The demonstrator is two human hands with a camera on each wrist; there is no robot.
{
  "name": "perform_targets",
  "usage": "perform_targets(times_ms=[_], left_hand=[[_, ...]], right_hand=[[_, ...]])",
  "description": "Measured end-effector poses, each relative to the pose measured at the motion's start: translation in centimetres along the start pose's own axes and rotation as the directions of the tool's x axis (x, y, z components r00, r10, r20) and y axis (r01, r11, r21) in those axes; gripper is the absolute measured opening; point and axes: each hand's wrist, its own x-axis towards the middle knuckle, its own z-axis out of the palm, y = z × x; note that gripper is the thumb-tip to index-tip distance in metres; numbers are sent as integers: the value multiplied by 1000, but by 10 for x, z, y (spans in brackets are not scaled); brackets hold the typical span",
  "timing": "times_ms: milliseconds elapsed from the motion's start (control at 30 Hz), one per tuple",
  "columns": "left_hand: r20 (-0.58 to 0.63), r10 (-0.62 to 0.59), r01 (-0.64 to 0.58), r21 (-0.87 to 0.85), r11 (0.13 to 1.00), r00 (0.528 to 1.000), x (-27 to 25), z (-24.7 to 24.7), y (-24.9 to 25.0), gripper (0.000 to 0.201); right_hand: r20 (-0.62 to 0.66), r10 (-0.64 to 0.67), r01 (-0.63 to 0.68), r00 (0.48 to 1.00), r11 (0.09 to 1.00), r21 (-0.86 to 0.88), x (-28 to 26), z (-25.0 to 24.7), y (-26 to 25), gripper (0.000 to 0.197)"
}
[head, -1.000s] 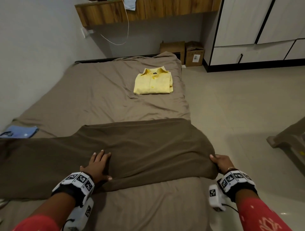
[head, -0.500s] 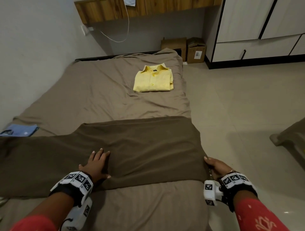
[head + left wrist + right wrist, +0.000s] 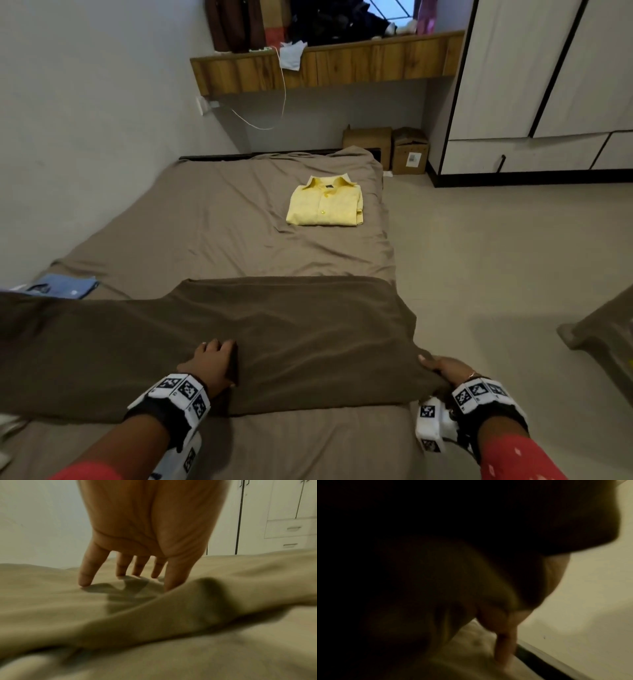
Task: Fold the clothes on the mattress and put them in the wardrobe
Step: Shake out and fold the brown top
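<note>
Mid-fold on brown trousers (image 3: 274, 342); left hand (image 3: 210, 363) flat, fingers straight, pinning cloth; right hand (image 3: 445, 368) gripping the waist end; next likely: fold that end leftward.

1. Most of the right wrist view is dark, and the upper and left parts are close to black.
2. A dark fold of brown cloth (image 3: 539, 513) fills the top and hangs over the right hand (image 3: 513, 608).
3. One finger (image 3: 505, 646) points down below the cloth, its tip against a paler sheet (image 3: 467, 649) at the bottom.
4. A pale floor (image 3: 590, 601) lies to the right.
5. A thin dark strip (image 3: 547, 660) runs aslant between sheet and floor.
6. Everything is blurred; how the hand grips cannot be told here.
</note>
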Motion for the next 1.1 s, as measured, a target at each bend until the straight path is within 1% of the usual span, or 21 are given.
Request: perform_targets(times_ms=[33, 67, 133, 167, 200, 233, 300, 333, 400, 467, 533, 567, 600, 667, 733, 833, 900, 933, 1000, 1067, 1100], left_hand=[[-33, 39, -40, -28, 999, 999, -2, -4, 4, 75], [-86, 91, -97, -66, 993, 992, -5, -10, 11, 68], [-253, 202, -266, -251, 931, 946, -13, -25, 33, 48], [-337, 233, -363, -401, 841, 912, -19, -36, 48, 36], [-402, 249, -449, -544, 709, 881, -27, -48, 67, 23], [-420, 257, -488, -672, 556, 870, -35, -59, 85, 14], [-332, 291, -402, -887, 228, 897, -51, -79, 123, 19], [-274, 311, -316, -944, 94, 910, -55, -86, 138, 28], [-220, 315, -206, -976, -77, 923, -61, -100, 156, 49], [-196, 309, -122, -962, -244, 930, -68, -107, 153, 68], [-204, 296, -64, -904, -422, 933, -76, -109, 130, 68], [-209, 292, -45, -875, -481, 933, -76, -106, 117, 65], [-210, 286, -27, -846, -532, 935, -77, -103, 102, 61], [-169, 288, 23, -827, -562, 943, -77, -94, 80, 57], [-104, 301, 100, -800, -592, 948, -77, -81, 63, 54], [-7, 359, 228, -762, -606, 933, -70, -57, 44, 51], [1, 349, 230, -754, -616, 937, -64, -46, 30, 50], [-17, 330, 206, -751, -627, 944, -58, -41, 23, 43], [-52, 283, 150, -749, -646, 958, -51, -33, 12, 28], [-65, 258, 114, -774, -623, 964, -47, -26, 2, 24], [-65, 253, 105, -791, -603, 965, -44, -22, -2, 22]], right_hand=[[-37, -39, 35, 999, 995, -95, -3, -9, -10, 91], [-101, -87, 68, 991, 981, -182, -13, -16, -24, 88], [-205, -221, 142, 953, 929, -341, -47, -26, -62, 44], [-252, -323, 214, 912, 901, -377, -61, -28, -80, 30], [-270, -437, 305, 858, 856, -417, -78, -24, -101, 24], [-263, -540, 377, 800, 792, -481, -91, -16, -117, 22], [-150, -701, 474, 698, 608, -636, -125, 16, -150, 23], [-72, -733, 495, 676, 524, -693, -137, 36, -164, 24], [87, -745, 533, 662, 386, -753, -162, 80, -190, 26], [255, -729, 554, 635, 201, -808, -183, 124, -202, 27], [376, -678, 557, 631, 59, -828, -194, 163, -204, 31], [426, -639, 566, 641, 19, -824, -197, 177, -204, 33], [479, -585, 601, 654, 18, -799, -198, 190, -202, 37], [559, -484, 697, 673, 160, -699, -194, 203, -194, 41], [599, -484, 763, 638, 296, -574, -180, 214, -185, 39], [567, -516, 767, 642, 446, -462, -156, 226, -169, 27], [545, -519, 752, 659, 435, -495, -141, 234, -166, 19], [558, -513, 758, 652, 410, -508, -137, 238, -168, 18], [611, -532, 810, 586, 397, -432, -134, 242, -176, 24], [525, -645, 831, 556, 447, -331, -132, 240, -186, 29], [411, -702, 812, 582, 475, -339, -131, 238, -189, 26]])
